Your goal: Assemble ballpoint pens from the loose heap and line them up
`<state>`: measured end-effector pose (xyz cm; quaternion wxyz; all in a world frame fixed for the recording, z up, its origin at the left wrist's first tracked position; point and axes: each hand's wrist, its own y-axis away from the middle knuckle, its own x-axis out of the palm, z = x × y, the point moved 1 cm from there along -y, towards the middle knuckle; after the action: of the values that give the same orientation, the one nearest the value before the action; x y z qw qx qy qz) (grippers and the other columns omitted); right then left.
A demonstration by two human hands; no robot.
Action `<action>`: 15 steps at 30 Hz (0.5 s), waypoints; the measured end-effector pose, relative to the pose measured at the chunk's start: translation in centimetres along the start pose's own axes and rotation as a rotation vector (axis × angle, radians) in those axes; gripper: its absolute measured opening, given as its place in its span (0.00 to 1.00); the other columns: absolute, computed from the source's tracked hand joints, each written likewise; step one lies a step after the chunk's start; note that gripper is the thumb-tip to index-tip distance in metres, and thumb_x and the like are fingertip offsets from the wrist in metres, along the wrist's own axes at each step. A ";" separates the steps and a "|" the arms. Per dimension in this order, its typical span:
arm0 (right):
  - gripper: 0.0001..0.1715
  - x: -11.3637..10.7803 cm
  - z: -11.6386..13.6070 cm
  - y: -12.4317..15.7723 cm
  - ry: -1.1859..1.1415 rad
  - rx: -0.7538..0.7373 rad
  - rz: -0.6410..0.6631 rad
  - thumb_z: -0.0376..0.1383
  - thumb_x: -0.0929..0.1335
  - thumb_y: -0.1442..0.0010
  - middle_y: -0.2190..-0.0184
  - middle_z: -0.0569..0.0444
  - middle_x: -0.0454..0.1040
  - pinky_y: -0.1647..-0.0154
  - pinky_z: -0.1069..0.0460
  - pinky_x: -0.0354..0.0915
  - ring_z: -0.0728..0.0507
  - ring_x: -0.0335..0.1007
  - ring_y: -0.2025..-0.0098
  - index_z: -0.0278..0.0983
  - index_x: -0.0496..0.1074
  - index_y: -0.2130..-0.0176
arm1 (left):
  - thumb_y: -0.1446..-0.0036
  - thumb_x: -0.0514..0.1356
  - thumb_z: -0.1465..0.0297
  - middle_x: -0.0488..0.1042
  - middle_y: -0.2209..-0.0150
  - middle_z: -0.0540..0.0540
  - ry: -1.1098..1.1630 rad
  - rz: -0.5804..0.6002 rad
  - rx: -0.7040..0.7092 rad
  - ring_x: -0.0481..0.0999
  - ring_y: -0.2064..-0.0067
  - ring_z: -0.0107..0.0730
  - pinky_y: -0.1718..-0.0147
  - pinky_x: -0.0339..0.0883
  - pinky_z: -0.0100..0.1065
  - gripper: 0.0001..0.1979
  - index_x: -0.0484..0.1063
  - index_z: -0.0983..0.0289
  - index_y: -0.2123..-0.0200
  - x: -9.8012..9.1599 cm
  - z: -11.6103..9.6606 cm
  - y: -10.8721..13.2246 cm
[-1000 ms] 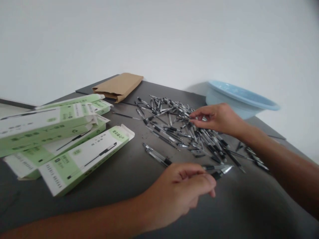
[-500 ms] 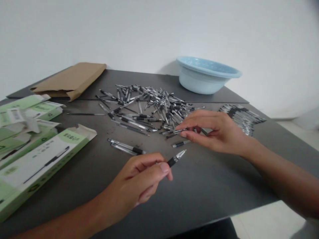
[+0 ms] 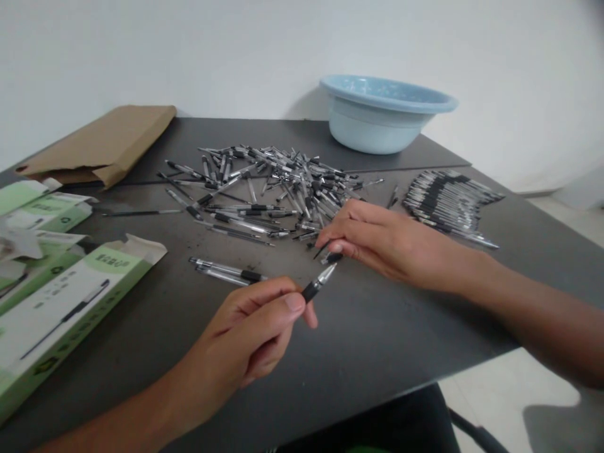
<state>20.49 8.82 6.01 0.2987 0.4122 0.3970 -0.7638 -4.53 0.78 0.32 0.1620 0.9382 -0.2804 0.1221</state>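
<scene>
My left hand (image 3: pixel 264 321) is closed round a gel pen (image 3: pixel 319 283), its black grip and silver tip pointing up to the right; the rest of the barrel is hidden in my palm. My right hand (image 3: pixel 377 242) pinches a small pen cap (image 3: pixel 334 257) with a dark end, just beyond that tip; the fingers partly cover it. Behind the fingers spreads a loose pile of pens and pen parts (image 3: pixel 302 182). Two pens (image 3: pixel 226 272) lie together just past my left hand.
Neatly lined-up pens (image 3: pixel 441 198) lie at the right. A light blue basin (image 3: pixel 382 126) stands at the back. Green-and-white pen boxes (image 3: pixel 75 302) and a brown paper bag (image 3: pixel 104 141) are on the left of the grey table (image 3: pixel 358 352).
My right hand has come away from the pile's near edge, down and left toward the pen tip, with the small cap at its fingertips. My left hand keeps its pen. The view has shifted slightly.
</scene>
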 end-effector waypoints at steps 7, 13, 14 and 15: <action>0.12 -0.6 1.2 0.5 -0.287 0.214 -0.206 0.43 0.70 0.25 0.61 0.54 0.84 0.57 0.51 0.75 0.45 0.80 0.59 0.43 0.85 0.56 | 0.27 0.60 0.54 0.56 0.83 0.41 -0.032 -0.011 0.003 0.49 0.83 0.19 0.83 0.46 0.22 0.19 0.77 0.63 0.61 0.1 -0.1 0.1; 0.10 -0.6 1.9 1.1 -0.647 0.417 -0.194 0.42 0.77 0.32 0.67 0.57 0.84 0.72 0.56 0.73 0.50 0.77 0.71 0.46 0.88 0.52 | 0.28 0.61 0.51 0.55 0.83 0.41 -0.042 -0.030 0.010 0.49 0.82 0.19 0.83 0.45 0.23 0.21 0.78 0.63 0.61 -0.1 0.0 0.3; 0.11 -0.6 2.0 1.1 -0.687 0.435 -0.187 0.42 0.78 0.34 0.67 0.56 0.85 0.74 0.57 0.71 0.51 0.76 0.72 0.46 0.88 0.52 | 0.28 0.61 0.50 0.55 0.83 0.40 -0.044 -0.030 0.007 0.49 0.82 0.19 0.83 0.44 0.23 0.21 0.78 0.62 0.61 -0.1 0.0 0.3; 0.11 -0.6 2.0 1.2 -0.718 0.447 -0.192 0.41 0.79 0.36 0.67 0.56 0.85 0.76 0.58 0.69 0.51 0.76 0.72 0.45 0.88 0.53 | 0.29 0.62 0.49 0.55 0.83 0.40 -0.049 -0.028 0.004 0.49 0.82 0.20 0.83 0.44 0.23 0.21 0.78 0.62 0.61 -0.2 0.1 0.3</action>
<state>20.89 6.57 6.85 0.2487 0.1361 0.1296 -0.9502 -4.84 0.55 0.29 0.1550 0.9450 -0.2709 0.0975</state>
